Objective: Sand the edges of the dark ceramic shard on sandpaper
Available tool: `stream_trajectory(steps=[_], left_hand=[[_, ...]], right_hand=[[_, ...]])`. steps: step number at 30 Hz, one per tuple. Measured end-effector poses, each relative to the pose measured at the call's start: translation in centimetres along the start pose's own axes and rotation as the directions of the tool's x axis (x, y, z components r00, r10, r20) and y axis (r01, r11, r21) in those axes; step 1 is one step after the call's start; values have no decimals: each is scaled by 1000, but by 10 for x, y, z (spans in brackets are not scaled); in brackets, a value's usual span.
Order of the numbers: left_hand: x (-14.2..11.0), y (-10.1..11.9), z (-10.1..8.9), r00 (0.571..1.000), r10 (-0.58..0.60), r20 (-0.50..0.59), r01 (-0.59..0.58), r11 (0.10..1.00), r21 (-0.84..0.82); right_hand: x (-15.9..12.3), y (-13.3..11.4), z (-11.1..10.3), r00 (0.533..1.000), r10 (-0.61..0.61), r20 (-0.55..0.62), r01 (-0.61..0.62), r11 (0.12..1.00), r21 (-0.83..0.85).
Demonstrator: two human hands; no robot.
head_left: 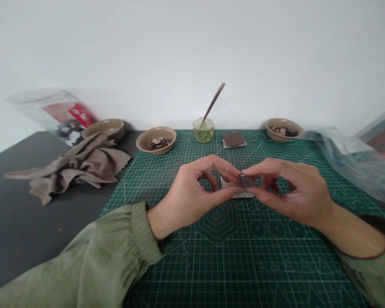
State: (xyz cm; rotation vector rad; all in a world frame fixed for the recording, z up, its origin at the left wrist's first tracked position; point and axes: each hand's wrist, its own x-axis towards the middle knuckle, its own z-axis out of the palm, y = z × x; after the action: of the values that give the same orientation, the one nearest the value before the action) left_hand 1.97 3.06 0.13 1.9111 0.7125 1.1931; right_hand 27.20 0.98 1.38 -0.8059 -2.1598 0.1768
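Left hand (195,186) and right hand (297,190), fingers slightly parted, pinch a small dark piece (244,181) by its edges above the green mat (244,256); bowls (274,134) stand well apart, near its far edge.

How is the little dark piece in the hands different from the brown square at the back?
The dark piece looks roundish, though fingers cover its edges; the brown square has corners.
The dark piece is smaller than the brown square.
The dark piece is pinched by the left hand and right hand; the brown square lies flat, untouched, over a paler layer.

Both are dull, dark brownish colours.
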Motion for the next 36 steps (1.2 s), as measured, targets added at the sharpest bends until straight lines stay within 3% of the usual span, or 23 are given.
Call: stream_trajectory(steps=[36], left_hand=[[-2,3,-1,1000,17,-6,-17,1000,-7]], right_hand=[[0,-2,-3,999,42,15,-43,999,29]])
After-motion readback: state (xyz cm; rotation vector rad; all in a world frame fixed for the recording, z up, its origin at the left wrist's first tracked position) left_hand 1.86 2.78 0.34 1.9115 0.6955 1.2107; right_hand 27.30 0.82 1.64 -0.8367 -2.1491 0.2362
